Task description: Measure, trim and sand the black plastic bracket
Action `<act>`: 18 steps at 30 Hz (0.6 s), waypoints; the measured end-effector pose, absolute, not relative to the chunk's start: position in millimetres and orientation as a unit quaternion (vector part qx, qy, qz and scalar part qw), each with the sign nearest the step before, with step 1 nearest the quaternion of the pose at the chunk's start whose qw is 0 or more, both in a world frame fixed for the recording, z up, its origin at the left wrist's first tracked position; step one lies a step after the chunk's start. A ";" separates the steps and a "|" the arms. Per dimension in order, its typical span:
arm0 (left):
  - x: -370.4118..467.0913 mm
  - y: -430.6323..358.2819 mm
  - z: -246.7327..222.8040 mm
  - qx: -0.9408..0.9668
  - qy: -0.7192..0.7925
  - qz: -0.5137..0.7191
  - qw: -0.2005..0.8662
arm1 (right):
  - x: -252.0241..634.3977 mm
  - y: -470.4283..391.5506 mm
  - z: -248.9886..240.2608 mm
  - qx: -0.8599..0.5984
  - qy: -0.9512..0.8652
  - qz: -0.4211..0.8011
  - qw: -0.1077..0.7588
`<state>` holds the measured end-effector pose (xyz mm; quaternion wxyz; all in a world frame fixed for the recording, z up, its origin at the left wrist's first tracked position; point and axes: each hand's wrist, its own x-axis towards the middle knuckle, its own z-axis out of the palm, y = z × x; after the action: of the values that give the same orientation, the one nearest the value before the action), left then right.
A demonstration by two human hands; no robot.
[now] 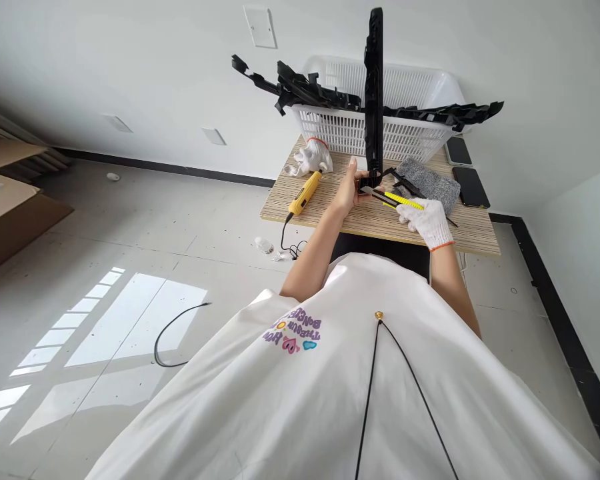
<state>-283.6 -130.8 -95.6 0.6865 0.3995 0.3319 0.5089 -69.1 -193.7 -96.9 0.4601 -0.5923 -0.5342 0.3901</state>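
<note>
My bare left hand [349, 190] grips the lower end of a long black plastic part [374, 93], which stands nearly upright above the table. In a white knit glove with an orange cuff, my right hand [429, 220] is closed around a yellow utility knife [403, 201]. The knife's blade points left and lies at the part's lower end, close to my left fingers; whether it touches cannot be made out. Behind my right hand, a grey cloth [433, 183] lies on the table with a thin black strip [409, 187] across it.
A white plastic basket [325, 127] with several black plastic parts [310, 90] jutting out stands at the back of the wooden table [275, 207]. Left are a white glove [313, 159] and a yellow corded tool [305, 195]. Two phones [471, 187] lie right. Cardboard boxes [10, 207] stand far left.
</note>
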 end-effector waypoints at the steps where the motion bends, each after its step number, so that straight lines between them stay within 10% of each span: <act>1: -283.4 -130.2 -96.4 0.400 0.329 0.510 0.687 | -69.0 -193.3 -97.3 -0.594 -0.532 0.381 0.467; 18: -279.9 -125.4 -96.8 0.383 0.381 0.502 0.675 | -71.2 -190.1 -97.3 -0.621 -0.508 0.361 0.476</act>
<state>-279.9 -125.4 -96.8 0.6754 0.3831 0.3809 0.5020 -71.2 -190.1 -97.3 0.4759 -0.6207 -0.5082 0.3606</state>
